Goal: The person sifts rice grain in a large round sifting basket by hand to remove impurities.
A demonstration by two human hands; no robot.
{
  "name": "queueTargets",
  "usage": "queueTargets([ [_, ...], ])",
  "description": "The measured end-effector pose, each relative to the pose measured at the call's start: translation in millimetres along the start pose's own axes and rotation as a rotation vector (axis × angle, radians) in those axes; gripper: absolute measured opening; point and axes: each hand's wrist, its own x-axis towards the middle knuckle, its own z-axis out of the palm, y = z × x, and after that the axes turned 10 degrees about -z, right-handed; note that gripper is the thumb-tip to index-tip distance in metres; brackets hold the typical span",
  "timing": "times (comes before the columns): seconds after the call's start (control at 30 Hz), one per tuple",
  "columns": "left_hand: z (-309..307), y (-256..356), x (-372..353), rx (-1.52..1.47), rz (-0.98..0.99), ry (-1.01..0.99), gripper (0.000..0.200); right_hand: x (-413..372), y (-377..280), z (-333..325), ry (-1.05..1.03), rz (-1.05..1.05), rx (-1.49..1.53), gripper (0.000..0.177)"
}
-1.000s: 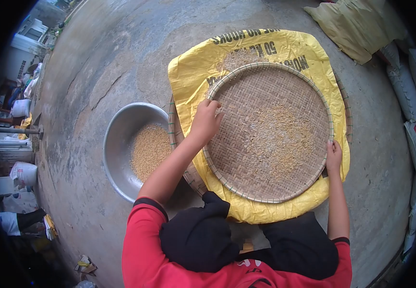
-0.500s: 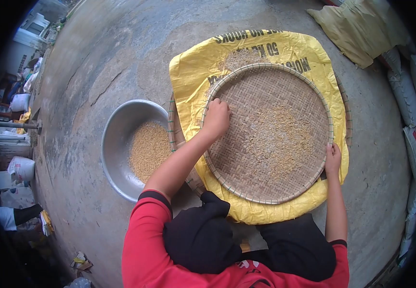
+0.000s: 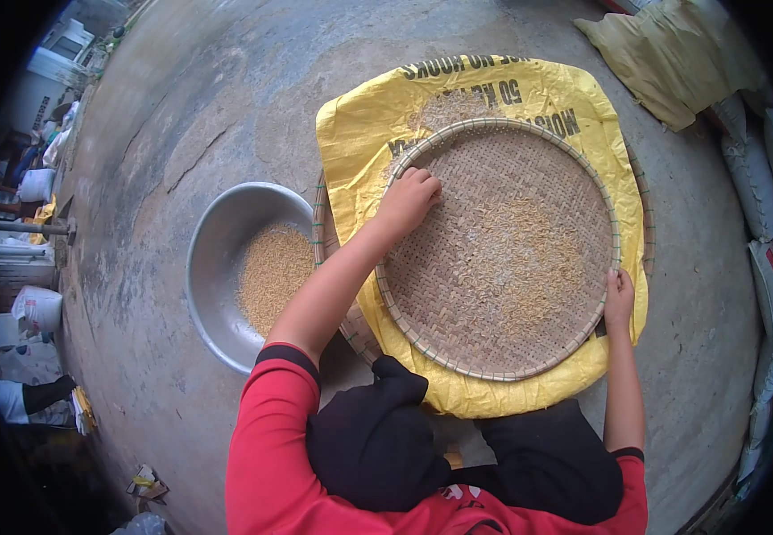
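Observation:
A round woven tray (image 3: 458, 321) with a green-stitched rim lies over a yellow sack (image 3: 359, 134). Grain (image 3: 538, 259) is spread over the middle and right of the tray. My right hand (image 3: 619, 297) grips the tray's right rim. Over the upper left part of the tray is my left hand (image 3: 411, 199), its fingers bent together; whatever they hold is too small to make out. A metal basin (image 3: 212, 267) partly filled with grain (image 3: 275, 272) stands left of the tray.
A larger woven tray (image 3: 647, 209) shows from under the yellow sack. Full sacks (image 3: 750, 187) line the right side, with a yellowish sheet (image 3: 649, 58) at the upper right. White buckets (image 3: 40, 308) and other items stand along the far left.
My left hand has moved slightly up and to the right over the tray. My right hand remains on the rim.

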Motion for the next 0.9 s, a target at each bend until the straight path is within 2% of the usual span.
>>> queueTargets([
  [0.3, 0.4, 1.7, 4.0, 0.101, -0.024, -0.060, 0.013, -0.8, -5.5, 0.3, -0.001, 0.003, -0.027, 0.026],
  [0.5, 9.9, 5.6, 0.6, 0.112, -0.136, -0.002, 0.015, -0.1, -1.5, -0.7, -0.007, -0.016, -0.046, 0.027],
  [0.63, 5.3, 5.7, 0.3, 0.122, -0.125, 0.004, 0.015, -0.5, -4.0, -0.9, -0.017, -0.001, -0.048, 0.027],
  [0.7, -7.5, 6.7, -6.4, -0.054, -0.112, 0.049, 0.011, -0.2, 0.4, -1.7, -0.011, 0.022, -0.029, 0.027],
  [0.77, -42.6, 13.7, -25.7, -0.258, -0.254, 0.101, 0.011, -0.8, 0.4, 0.1, 0.012, -0.004, -0.032, 0.027],
  [0.83, -75.4, 4.5, -59.6, -0.337, -0.395, 0.200, 0.015, -0.1, -0.9, 2.0, 0.035, -0.026, -0.024, 0.027],
  [0.9, -98.1, -16.9, -97.1, -0.217, -0.569, 0.304, 0.017, -0.8, -3.9, -0.3, -0.007, 0.022, -0.020, 0.028],
])
